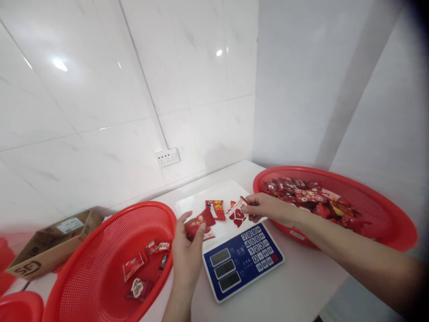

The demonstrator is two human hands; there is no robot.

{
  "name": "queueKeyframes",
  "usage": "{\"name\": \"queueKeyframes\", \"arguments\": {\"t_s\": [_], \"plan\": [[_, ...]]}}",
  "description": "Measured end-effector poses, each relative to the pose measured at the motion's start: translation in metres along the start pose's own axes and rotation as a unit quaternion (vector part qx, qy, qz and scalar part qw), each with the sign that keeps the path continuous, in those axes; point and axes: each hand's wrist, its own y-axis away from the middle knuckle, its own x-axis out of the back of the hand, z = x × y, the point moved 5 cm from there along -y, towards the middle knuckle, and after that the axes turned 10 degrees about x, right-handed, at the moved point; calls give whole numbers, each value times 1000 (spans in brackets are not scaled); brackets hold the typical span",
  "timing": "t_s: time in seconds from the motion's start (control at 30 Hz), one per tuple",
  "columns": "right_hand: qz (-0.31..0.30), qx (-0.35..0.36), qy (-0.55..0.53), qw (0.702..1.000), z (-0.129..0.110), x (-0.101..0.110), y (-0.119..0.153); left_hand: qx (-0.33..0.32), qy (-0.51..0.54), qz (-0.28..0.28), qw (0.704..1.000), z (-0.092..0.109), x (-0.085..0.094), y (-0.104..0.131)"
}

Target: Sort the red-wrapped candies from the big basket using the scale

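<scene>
- Red mesh basket (pixel 100 250) on the left is holding a few wrapped sweets (pixel 144 264); a second red basket (pixel 385 214) on the right is lying heaped with red packets (pixel 308 197).
- Between the baskets a digital scale (pixel 241 264) is sitting, its white pan (pixel 194 201) carrying a red-and-yellow packet (pixel 216 209) and a red patterned packet (pixel 238 218).
- A cardboard box (pixel 50 243) is lying open at far left, behind the left basket.
- Left hand (pixel 186 255) is rising beside the scale, thumb and fingers pinching a red sweet packet (pixel 200 222) just above the pan's near edge.
- Right hand (pixel 268 209) is reaching in across the right basket's rim, fingertips pinching a white-and-red packet (pixel 238 204) over the pan.
- White tabletop (pixel 301 290) is meeting glossy white wall tiles; a wall socket (pixel 166 157) is sitting just above the table.
</scene>
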Motion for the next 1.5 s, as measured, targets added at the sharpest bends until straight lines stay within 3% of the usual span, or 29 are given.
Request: {"name": "queueKeyframes", "arguments": {"t_s": [0.1,0.27,0.33,0.37,0.43,0.5,0.57,0.63,0.77,0.83,0.93,1.03,1.13,1.27,1.5], "plan": [[30,-10,150,988,17,8,-5,-21,-3,52,998,5,22,-8],[131,63,405,902,21,13,-8,-31,-4,51,998,9,30,-9],[150,104,411,893,15,7,-5,-45,-23,25,998,10,24,-7],[144,117,385,904,13,2,-4,-60,-42,12,997,11,19,-6],[93,119,265,952,9,-15,0,-106,-92,-16,990,14,8,-1],[5,96,84,992,6,-38,3,-162,-142,-60,975,15,-5,5],[-54,79,-58,994,0,-59,7,-204,-179,-108,956,14,-17,12],[-40,82,-103,990,-5,-68,7,-229,-202,-136,943,12,-25,16],[38,86,-73,993,-4,-66,0,-224,-213,-145,940,7,-26,15],[57,94,-32,993,0,-62,-2,-220,-223,-124,942,6,-22,11],[85,93,134,983,8,-52,0,-228,-244,-61,940,8,-10,5],[102,85,322,937,14,-46,6,-225,-239,-9,945,12,3,2],[96,148,400,899,11,-48,9,-217,-221,14,951,15,10,1],[36,250,434,865,6,-62,7,-213,-218,17,952,17,11,2],[32,201,471,859,14,-64,1,-210,-240,4,948,18,8,2]]}}
